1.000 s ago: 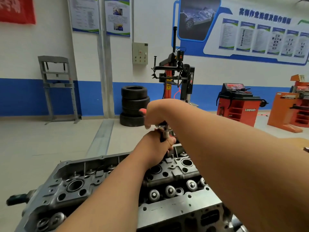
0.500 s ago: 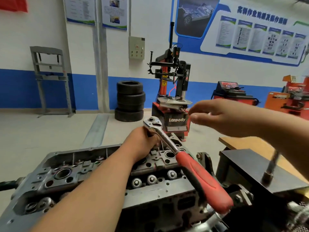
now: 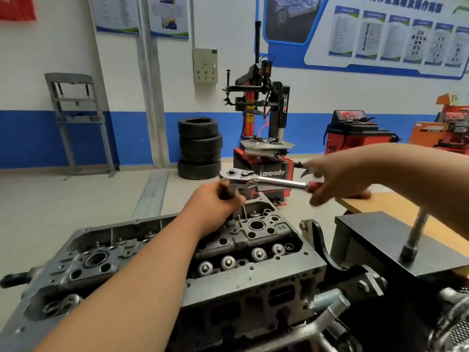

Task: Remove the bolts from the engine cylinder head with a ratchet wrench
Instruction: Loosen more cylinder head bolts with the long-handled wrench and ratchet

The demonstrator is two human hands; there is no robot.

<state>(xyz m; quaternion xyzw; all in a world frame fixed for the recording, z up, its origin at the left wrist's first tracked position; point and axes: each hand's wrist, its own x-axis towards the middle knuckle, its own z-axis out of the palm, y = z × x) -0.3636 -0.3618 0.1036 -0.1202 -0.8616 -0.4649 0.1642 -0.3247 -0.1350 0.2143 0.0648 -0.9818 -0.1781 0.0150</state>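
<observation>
Both bare arms reach forward.
From 7 o'clock the left hand curls round the ratchet wrench below its head; from 3 o'clock the blurred right hand grips its handle.

We see a bright, evenly lit room. The light is soft and the white wall shows no hard shadows, so we cannot place its source. Our arms cast only faint shade on the cylinder head. The chrome shaft of the ratchet carries a sharp glint. Motion blur smears the right hand, leaving its fingers indistinct, and the bolt is soft too. The left hand is sharper. Near the edges the wide lens bends things: the posters curve and the pipe leans. Their print is unreadable.
</observation>
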